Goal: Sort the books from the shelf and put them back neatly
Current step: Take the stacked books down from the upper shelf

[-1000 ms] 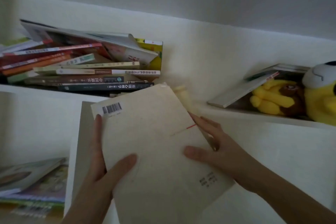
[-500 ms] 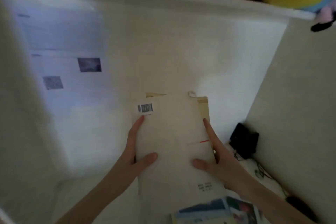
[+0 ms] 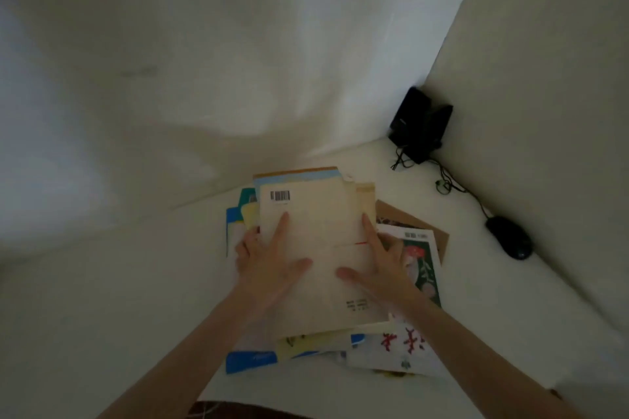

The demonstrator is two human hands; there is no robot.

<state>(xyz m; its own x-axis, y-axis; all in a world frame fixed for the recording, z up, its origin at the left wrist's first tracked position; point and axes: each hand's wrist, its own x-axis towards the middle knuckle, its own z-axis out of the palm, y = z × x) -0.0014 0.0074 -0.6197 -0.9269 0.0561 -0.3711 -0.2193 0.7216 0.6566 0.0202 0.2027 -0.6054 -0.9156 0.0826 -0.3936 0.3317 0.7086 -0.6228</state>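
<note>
A cream book (image 3: 323, 231) with a barcode near its top left corner lies back-up on top of a loose pile of books (image 3: 401, 347) on the white desk (image 3: 102, 299). My left hand (image 3: 269, 262) grips its left edge, thumb on the cover and fingers curled under. My right hand (image 3: 381, 265) holds its right edge the same way. Under it show a blue-and-white book (image 3: 252, 359), a green illustrated cover (image 3: 422, 269) and a brown one (image 3: 435, 231).
A black speaker (image 3: 420, 124) stands in the back right corner with tangled cables. A black mouse (image 3: 509, 236) lies by the right wall. White walls close the desk at the back and right. The shelf is out of view.
The view has swung down from the shelf to the desk. Both hands have brought the cream book down onto the pile of books.
</note>
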